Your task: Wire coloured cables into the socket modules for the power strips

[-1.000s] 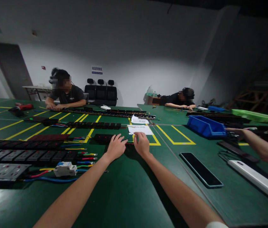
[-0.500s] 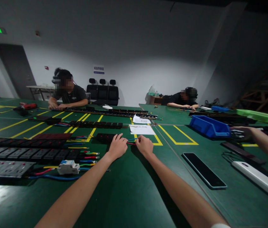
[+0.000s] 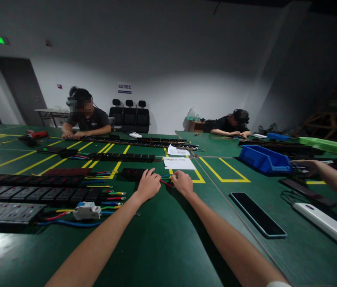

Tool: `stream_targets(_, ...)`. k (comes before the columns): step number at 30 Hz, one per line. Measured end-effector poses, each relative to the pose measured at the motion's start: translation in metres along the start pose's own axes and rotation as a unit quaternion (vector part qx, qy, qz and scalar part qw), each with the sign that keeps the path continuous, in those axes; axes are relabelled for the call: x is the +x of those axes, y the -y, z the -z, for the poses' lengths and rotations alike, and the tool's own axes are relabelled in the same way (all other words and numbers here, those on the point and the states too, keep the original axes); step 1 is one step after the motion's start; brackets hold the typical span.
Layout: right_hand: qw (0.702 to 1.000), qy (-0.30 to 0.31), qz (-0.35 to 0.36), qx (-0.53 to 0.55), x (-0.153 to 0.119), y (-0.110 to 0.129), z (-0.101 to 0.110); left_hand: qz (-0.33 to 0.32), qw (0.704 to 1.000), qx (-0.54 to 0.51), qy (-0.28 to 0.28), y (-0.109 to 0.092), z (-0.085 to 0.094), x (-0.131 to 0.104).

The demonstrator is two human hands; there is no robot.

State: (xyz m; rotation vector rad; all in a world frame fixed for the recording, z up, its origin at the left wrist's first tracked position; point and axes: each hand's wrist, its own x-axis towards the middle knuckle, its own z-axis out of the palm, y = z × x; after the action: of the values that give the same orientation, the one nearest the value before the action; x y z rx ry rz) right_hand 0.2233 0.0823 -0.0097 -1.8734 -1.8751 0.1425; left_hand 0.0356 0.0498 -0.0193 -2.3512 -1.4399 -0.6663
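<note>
My left hand (image 3: 149, 185) lies over the right end of a short black power strip (image 3: 131, 173), fingers curled down on it. From that end, thin wires (image 3: 166, 176) in blue and green run toward my right hand (image 3: 183, 183), whose fingers are pinched around their tips. A red wire (image 3: 167, 183) hangs out below them, its end just beside the right fingers. To the left lie longer power strips (image 3: 66, 196) with colored wire ends and ring terminals. A grey-white circuit breaker (image 3: 87, 211) sits among the wires of the nearest strip.
On the right are a phone (image 3: 258, 214), a white power bank (image 3: 325, 223) and a blue bin (image 3: 262, 159), with another person's hand (image 3: 308, 167) beside it. Paper sheets (image 3: 179, 163) lie ahead. Two people work across the green table (image 3: 156, 247).
The red wire's end has come free of my right fingers and now shows below them. My left hand stays on the power strip. The view has shifted slightly.
</note>
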Motion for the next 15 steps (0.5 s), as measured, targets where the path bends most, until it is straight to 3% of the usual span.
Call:
stream_targets(7,1.000,-0.011,0.007,0.005,-0.0022,0.0008,-0.0005,-0.006,1.000,0.018,0.000,0.0009,-0.0008,0.0001)
stream_targets(15,0.994,-0.020,0.108,-0.016,-0.0002,-0.0020,-0.0044,-0.004,1.000,0.021,0.001,-0.0010,0.0012,0.0006)
